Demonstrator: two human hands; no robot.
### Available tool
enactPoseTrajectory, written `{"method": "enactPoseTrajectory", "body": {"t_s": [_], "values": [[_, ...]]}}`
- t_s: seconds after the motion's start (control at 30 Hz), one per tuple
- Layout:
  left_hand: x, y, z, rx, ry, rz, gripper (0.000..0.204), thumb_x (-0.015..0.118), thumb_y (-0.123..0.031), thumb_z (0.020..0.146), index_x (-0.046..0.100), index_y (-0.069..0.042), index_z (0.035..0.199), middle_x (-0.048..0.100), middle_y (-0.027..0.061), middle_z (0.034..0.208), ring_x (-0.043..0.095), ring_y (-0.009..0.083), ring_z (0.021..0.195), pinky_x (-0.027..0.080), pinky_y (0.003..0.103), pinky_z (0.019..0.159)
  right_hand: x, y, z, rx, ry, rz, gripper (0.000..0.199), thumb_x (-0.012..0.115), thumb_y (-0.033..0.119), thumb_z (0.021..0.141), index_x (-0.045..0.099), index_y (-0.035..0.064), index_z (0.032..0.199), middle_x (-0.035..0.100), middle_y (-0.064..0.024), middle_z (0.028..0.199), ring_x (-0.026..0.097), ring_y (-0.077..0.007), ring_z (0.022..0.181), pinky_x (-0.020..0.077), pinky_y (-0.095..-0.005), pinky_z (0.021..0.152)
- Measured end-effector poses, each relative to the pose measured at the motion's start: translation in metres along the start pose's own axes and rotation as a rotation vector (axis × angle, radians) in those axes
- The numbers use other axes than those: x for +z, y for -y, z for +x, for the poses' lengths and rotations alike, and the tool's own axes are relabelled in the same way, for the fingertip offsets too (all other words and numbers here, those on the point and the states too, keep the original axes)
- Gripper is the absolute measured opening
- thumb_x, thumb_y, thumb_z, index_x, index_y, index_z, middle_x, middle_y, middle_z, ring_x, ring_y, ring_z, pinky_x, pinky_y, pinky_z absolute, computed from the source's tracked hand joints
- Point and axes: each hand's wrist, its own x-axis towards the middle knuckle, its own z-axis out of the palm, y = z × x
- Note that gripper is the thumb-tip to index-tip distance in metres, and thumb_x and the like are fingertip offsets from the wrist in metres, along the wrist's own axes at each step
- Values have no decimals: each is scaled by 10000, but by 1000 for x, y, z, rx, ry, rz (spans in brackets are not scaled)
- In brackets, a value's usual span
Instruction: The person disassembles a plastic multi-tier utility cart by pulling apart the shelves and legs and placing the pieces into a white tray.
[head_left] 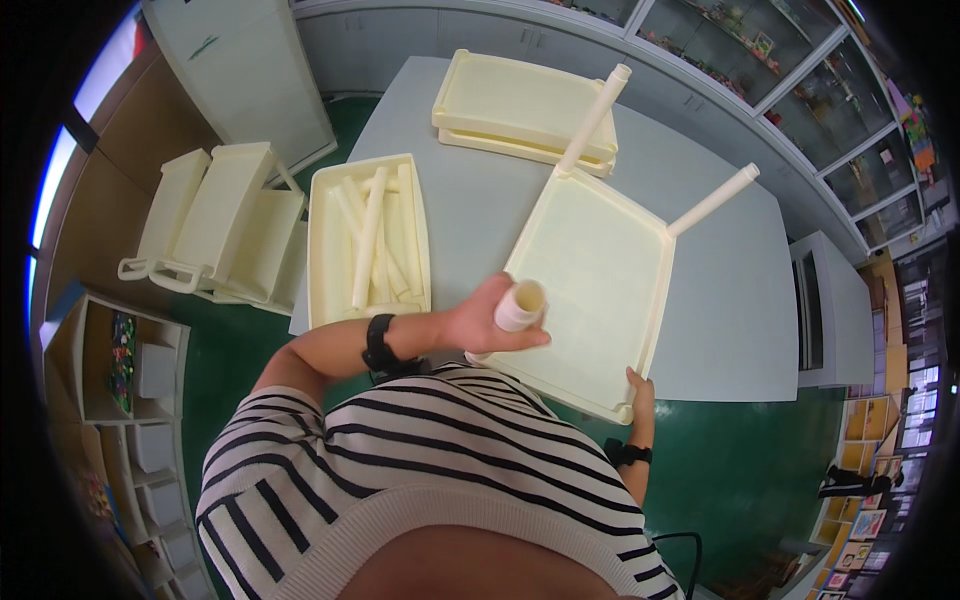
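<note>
A cream plastic tray (598,285) lies on the table close in front of me, with two cream tubes (596,118) standing up from its far corners. My left hand (484,318) is wrapped round a third upright tube (522,305) at the tray's near left corner; its hollow top end faces up. My right hand (641,396) grips the tray's near right corner, fingers bent over the rim. No tube stands at that corner. The lower end of the held tube is hidden behind my hand.
Left on the grey table (740,310) sits a cream tray (422,235) full of loose tubes. Stacked trays (520,95) lie at the far edge. An assembled cream cart (220,225) stands left on the green floor, shelves (130,365) nearby. Cabinets (400,48) line the back.
</note>
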Motion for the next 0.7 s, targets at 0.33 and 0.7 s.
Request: {"method": "enactPoseTrajectory", "body": {"t_s": [0.33, 0.7], "values": [[-47, 2, 20, -11, 674, -375, 307, 679, -64, 765, 468, -37, 543, 470, 32, 507, 374, 117, 454, 303, 267, 442, 16, 11, -8, -3, 56, -1, 605, 682, 323, 763, 508, -142, 1109, 596, -182, 971, 579, -272, 835, 458, -337, 769], [-6, -10, -22, 41, -210, 300, 282, 667, -57, 764, 460, -52, 573, 468, 25, 524, 381, 128, 458, 315, 276, 441, 18, 61, -36, 40, 102, -34, 584, 679, 279, 774, 509, -161, 1119, 603, -205, 1010, 590, -276, 871, 456, -333, 790]]}}
